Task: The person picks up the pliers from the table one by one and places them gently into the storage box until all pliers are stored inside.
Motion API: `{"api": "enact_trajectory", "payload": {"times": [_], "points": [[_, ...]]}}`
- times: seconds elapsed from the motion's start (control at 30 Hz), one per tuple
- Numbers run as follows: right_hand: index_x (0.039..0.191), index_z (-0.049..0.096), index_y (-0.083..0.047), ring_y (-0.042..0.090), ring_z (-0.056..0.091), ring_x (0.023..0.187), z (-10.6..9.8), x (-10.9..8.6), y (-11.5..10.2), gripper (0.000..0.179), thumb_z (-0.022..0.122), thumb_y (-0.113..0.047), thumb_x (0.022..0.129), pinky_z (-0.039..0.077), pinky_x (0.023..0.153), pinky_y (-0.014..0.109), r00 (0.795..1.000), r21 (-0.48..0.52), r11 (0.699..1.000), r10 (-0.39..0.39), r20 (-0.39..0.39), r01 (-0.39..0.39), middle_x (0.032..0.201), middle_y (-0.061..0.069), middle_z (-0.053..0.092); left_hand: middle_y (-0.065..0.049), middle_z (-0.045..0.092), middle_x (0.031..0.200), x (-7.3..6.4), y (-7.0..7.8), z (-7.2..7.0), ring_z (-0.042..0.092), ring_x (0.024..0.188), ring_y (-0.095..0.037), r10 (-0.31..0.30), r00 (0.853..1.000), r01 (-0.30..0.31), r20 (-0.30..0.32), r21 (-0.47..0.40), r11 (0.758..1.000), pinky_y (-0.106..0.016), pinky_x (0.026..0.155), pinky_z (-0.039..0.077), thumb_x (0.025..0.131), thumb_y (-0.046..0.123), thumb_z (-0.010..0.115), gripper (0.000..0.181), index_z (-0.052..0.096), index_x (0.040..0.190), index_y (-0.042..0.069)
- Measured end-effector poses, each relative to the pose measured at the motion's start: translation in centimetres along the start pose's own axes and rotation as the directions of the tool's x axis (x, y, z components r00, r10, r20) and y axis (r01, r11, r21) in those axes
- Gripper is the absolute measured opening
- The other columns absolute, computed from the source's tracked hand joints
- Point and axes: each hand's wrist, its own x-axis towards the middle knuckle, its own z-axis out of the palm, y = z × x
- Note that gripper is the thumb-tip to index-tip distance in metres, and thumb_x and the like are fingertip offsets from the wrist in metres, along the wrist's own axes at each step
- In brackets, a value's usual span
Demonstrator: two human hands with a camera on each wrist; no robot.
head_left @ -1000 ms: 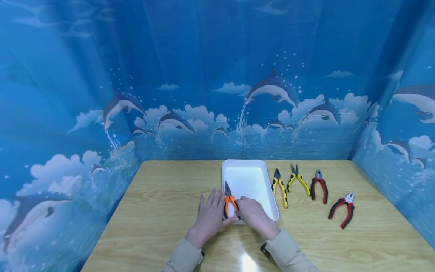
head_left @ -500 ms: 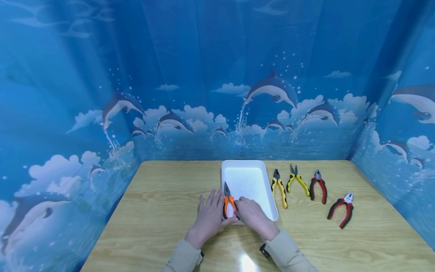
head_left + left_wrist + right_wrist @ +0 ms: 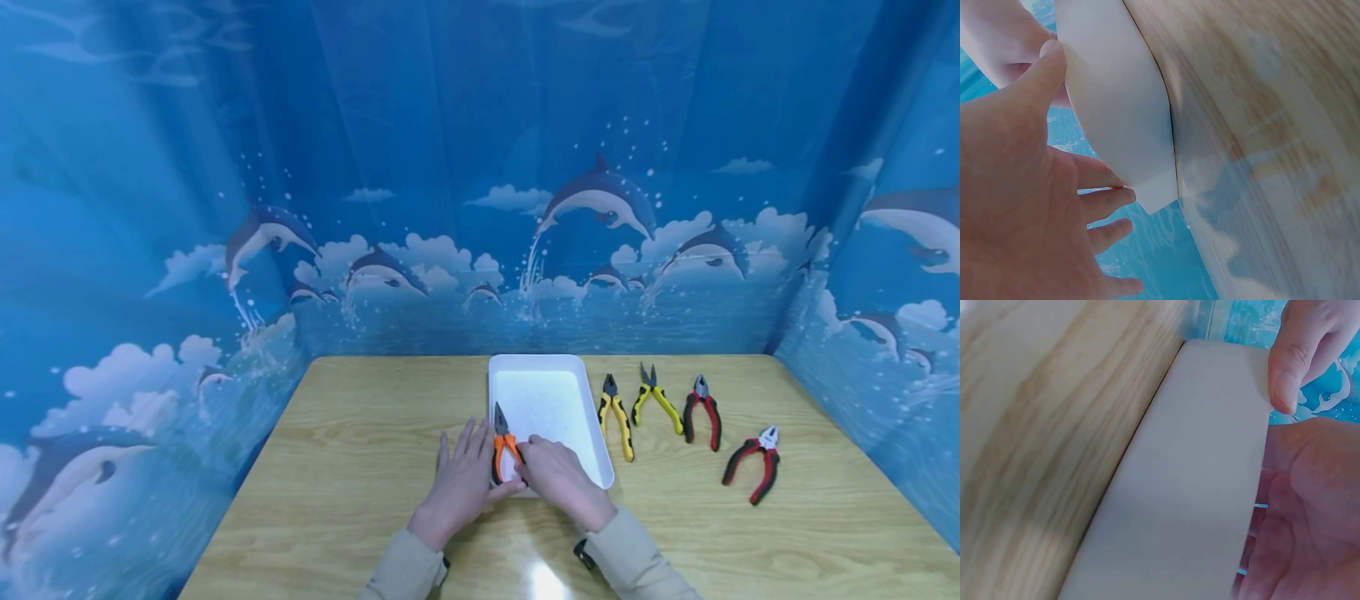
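Note:
Orange-and-black long-nose pliers (image 3: 502, 422) lie at the near left of the white tray (image 3: 551, 383), dark jaws pointing away and handles apart. My right hand (image 3: 561, 477) reaches over the tray's near rim and grips the right handle with curled fingers. My left hand (image 3: 461, 479) rests at the tray's left near corner, its fingers straight and spread beside the left handle. Its thumb extends across the near rim below the handles. In the left wrist view the left fingertips (image 3: 1124, 195) meet the tray's edge. The tray wall hides the pliers in both wrist views.
On the wooden table (image 3: 360, 417) right of the tray lie yellow-and-black pliers (image 3: 617, 417), yellow long-nose pliers (image 3: 658, 398), and two red-and-black pairs of pliers (image 3: 702, 412), the other pliers (image 3: 753, 462) nearer the front. A dolphin-printed curtain (image 3: 480, 167) surrounds the table.

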Motion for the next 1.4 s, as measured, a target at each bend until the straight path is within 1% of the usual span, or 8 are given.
{"api": "enact_trajectory", "payload": {"times": [0.1, 0.2, 0.37, 0.57, 0.73, 0.8, 1.07, 1.4], "points": [[0.107, 0.072, -0.003, 0.014, 0.053, 0.061, -0.1, 0.0, 0.1, 0.021, 0.073, -0.02, 0.094, 0.048, 0.049, 0.028, 0.999, -0.026, 0.999, 0.019, -0.041, -0.02, 0.082, 0.004, 0.062, -0.019, 0.03, 0.164, 0.0, 0.0, 0.1, 0.023, 0.152, -0.038, 0.005, 1.0, -0.005, -0.008, -0.007, 1.0, -0.073, 0.115, 0.021, 0.093, 0.067, 0.055, 0.095, 0.033, 0.157, 0.0], [0.113, 0.072, -0.004, 0.015, 0.058, 0.063, -0.2, 0.1, 0.2, 0.027, 0.074, -0.023, 0.094, 0.051, 0.051, 0.028, 0.991, -0.071, 0.997, 0.014, -0.131, -0.023, 0.089, 0.007, 0.067, -0.019, 0.03, 0.163, 0.0, 0.0, 0.1, 0.023, 0.152, -0.038, 0.005, 1.0, -0.005, -0.014, -0.008, 1.0, -0.073, 0.115, 0.021, 0.093, 0.066, 0.057, 0.095, 0.034, 0.156, 0.0], [0.1, 0.074, -0.008, 0.011, 0.053, 0.056, -0.3, 0.3, 0.3, 0.018, 0.074, -0.025, 0.094, 0.044, 0.046, 0.023, 0.961, -0.113, 0.994, -0.019, -0.277, -0.013, 0.08, 0.004, 0.065, -0.018, 0.031, 0.163, 0.0, 0.0, 0.1, 0.024, 0.152, -0.038, -0.006, 1.0, 0.006, -0.011, -0.002, 1.0, -0.073, 0.115, 0.021, 0.092, 0.067, 0.057, 0.095, 0.035, 0.156, 0.0], [0.089, 0.073, -0.011, 0.009, 0.048, 0.054, -0.4, 0.5, 0.3, 0.017, 0.074, -0.027, 0.094, 0.039, 0.044, 0.02, 0.936, -0.153, 0.988, -0.053, -0.348, -0.001, 0.073, 0.001, 0.062, -0.019, 0.032, 0.163, 0.0, 0.1, 0.1, 0.026, 0.151, -0.039, -0.003, 1.0, 0.003, -0.012, 0.008, 1.0, -0.073, 0.115, 0.022, 0.092, 0.067, 0.057, 0.095, 0.036, 0.156, 0.001], [0.084, 0.073, -0.012, 0.011, 0.05, 0.054, -0.4, 0.6, 0.3, 0.016, 0.076, -0.027, 0.092, 0.04, 0.045, 0.022, 0.899, -0.204, 0.979, -0.106, -0.425, 0.019, 0.07, 0.0, 0.062, -0.018, 0.031, 0.163, 0.2, 0.1, 0.2, 0.024, 0.152, -0.039, -0.015, 1.0, 0.015, 0.009, 0.001, 1.0, -0.073, 0.116, 0.021, 0.092, 0.069, 0.055, 0.095, 0.035, 0.156, 0.001], [0.084, 0.073, -0.013, 0.011, 0.051, 0.054, -0.5, 0.7, 0.3, 0.016, 0.077, -0.027, 0.091, 0.04, 0.046, 0.022, 0.889, -0.225, 0.974, -0.12, -0.441, 0.02, 0.07, 0.0, 0.062, -0.018, 0.031, 0.164, 0.3, 0.1, 0.3, 0.023, 0.152, -0.039, -0.021, 1.0, 0.021, 0.016, -0.006, 1.0, -0.072, 0.116, 0.02, 0.092, 0.07, 0.054, 0.096, 0.035, 0.157, 0.001], [0.085, 0.073, -0.014, 0.013, 0.054, 0.057, -0.6, 0.7, 0.4, 0.017, 0.077, -0.029, 0.091, 0.042, 0.048, 0.024, 0.883, -0.249, 0.968, -0.13, -0.45, 0.016, 0.073, 0.0, 0.065, -0.016, 0.029, 0.164, 0.4, -0.1, 0.5, 0.022, 0.153, -0.038, -0.031, 0.999, 0.031, 0.022, -0.002, 1.0, -0.072, 0.117, 0.018, 0.092, 0.072, 0.052, 0.098, 0.033, 0.158, 0.003], [0.087, 0.075, -0.013, 0.016, 0.059, 0.06, -1.0, 0.7, 0.9, 0.014, 0.078, -0.027, 0.091, 0.05, 0.051, 0.028, 0.838, -0.289, 0.957, -0.18, -0.516, 0.027, 0.076, 0.001, 0.068, -0.017, 0.028, 0.165, 0.3, 0.0, 0.3, 0.022, 0.153, -0.038, -0.02, 1.0, 0.02, 0.018, -0.001, 1.0, -0.072, 0.116, 0.019, 0.093, 0.071, 0.052, 0.096, 0.034, 0.157, 0.002]]}}
